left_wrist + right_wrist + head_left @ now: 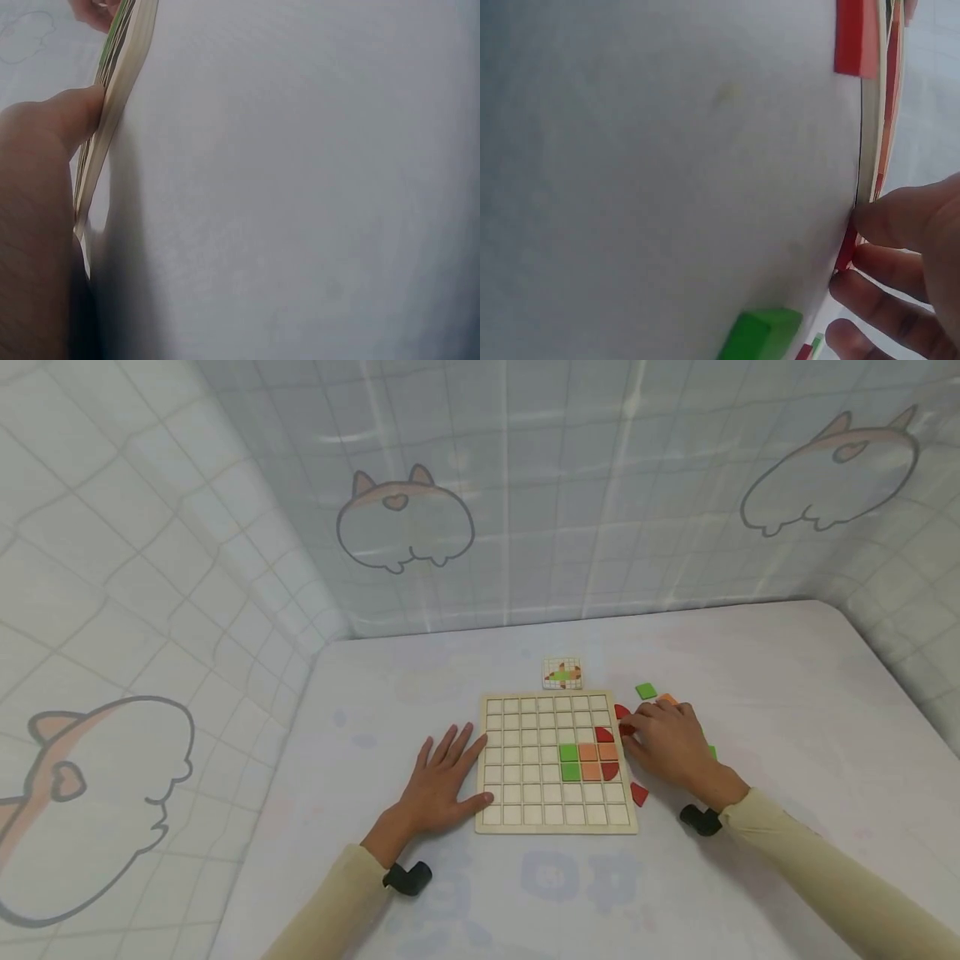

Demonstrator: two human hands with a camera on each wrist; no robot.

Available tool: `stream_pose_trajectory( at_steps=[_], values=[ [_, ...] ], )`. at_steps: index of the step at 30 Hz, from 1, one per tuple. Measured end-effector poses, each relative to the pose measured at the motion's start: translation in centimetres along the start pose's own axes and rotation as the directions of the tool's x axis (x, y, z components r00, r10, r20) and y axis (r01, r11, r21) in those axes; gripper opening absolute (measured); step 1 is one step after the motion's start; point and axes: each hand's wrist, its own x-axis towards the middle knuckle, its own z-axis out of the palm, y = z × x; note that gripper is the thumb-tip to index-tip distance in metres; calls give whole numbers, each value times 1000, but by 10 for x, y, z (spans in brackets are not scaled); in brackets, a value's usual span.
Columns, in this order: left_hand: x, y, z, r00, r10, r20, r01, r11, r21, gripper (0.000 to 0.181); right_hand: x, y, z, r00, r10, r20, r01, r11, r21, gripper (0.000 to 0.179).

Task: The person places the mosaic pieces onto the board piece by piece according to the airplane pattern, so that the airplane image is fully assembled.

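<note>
A wooden grid board (522, 775) lies on the table. On its right part sit two green squares (569, 752), several orange squares (588, 752) and red rounded pieces (611, 771). My left hand (437, 789) rests at the board's left edge, fingers spread, the thumb touching the rim. Beside the board's right edge, my right hand (666, 745) pinches a red piece (847, 250) between thumb and fingers; the hand hides much of it in the head view.
A small pattern card (562, 674) lies behind the board. Right of the board are loose red pieces (639, 793), a green square (647, 692) and an orange piece (667, 698) partly behind the right hand. Corgi-printed curtains (540, 527) hang behind the table.
</note>
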Motion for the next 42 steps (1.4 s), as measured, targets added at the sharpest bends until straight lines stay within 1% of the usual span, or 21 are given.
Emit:
stream_pose_trajectory(
  at_steps=[3, 7, 10, 13, 15, 17, 21, 23, 27, 30, 36, 42],
  values=[
    [-1, -1, 1, 1000, -2, 5, 2, 1000, 10, 87, 3, 0, 0, 999, 18, 27, -18, 1000, 5, 21],
    [-1, -1, 2, 1000, -5, 7, 5, 1000, 8, 87, 7, 0, -1, 999, 13, 45, -14, 999, 35, 18],
    [-2, -1, 1, 1000, -7, 2, 7, 1000, 8, 87, 11, 2, -2, 997, 31, 65, -36, 996, 87, 19],
    [-2, -1, 0, 1000, -5, -7, 5, 1000, 6, 86, 16, 4, -2, 991, 80, 106, -97, 982, 161, 26],
    [-2, -2, 0, 1000, 1, -18, 0, 1000, 4, 86, 18, 5, -2, 988, 94, 125, -118, 971, 207, 31],
    [-1, -1, 0, 1000, 6, -29, -7, 1000, -4, 86, 21, 6, -2, 990, 78, 118, -105, 964, 244, 31],
    [-2, 0, 0, 1000, 5, -24, -5, 1000, -14, 86, 23, 6, -3, 997, 23, 75, -41, 964, 263, 19],
    [-2, 1, -2, 1000, -1, -14, 0, 1000, -15, 86, 23, 6, -6, 998, 27, 64, -44, 960, 276, 11],
    [-1, 1, -1, 1000, -6, -9, 6, 1000, -10, 86, 24, 5, -13, 998, 51, 42, -61, 949, 308, 7],
    [-1, 2, 0, 1000, -7, -12, 6, 1000, -7, 86, 28, 2, -14, 998, 49, 32, -57, 941, 332, 8],
    [-1, 2, 0, 1000, -14, -7, 14, 1000, -4, 87, 39, -8, -8, 997, 56, 58, -75, 916, 394, 9],
    [-2, 2, 0, 1000, -14, -11, 14, 1000, 1, 87, 54, -25, 2, 997, 58, 45, -72, 915, 397, 16]
  ],
)
